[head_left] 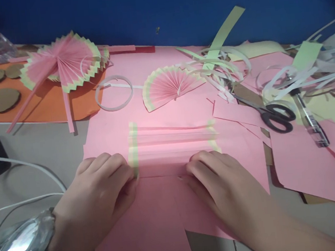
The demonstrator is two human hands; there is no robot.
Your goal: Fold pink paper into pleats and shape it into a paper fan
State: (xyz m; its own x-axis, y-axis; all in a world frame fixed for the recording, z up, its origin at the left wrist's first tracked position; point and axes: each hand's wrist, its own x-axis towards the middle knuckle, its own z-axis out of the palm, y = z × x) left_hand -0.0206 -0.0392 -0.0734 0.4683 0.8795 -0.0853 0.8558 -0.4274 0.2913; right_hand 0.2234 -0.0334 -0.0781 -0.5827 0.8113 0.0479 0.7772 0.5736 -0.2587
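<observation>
The strip [167,166], pleated, lies between my hands on the pink sheets [142,232], its near edge running straight from one hand to the other. My left hand [105,194] has its fingers clamped on the near left corner; my right hand [221,183] has its fingers bent together, pinching the same edge towards the right end and hiding that corner. Beyond the far edge, a band of pink gives me room before the fan [172,87]. To the right, a wider pink stretch separates the strip from the scissors [277,118], and the pen [310,120] lies farther out. On my left, the sheets end just past my knuckles, where the counter [49,142] shows, a white cable [40,167] crossing it near my wrist.
</observation>
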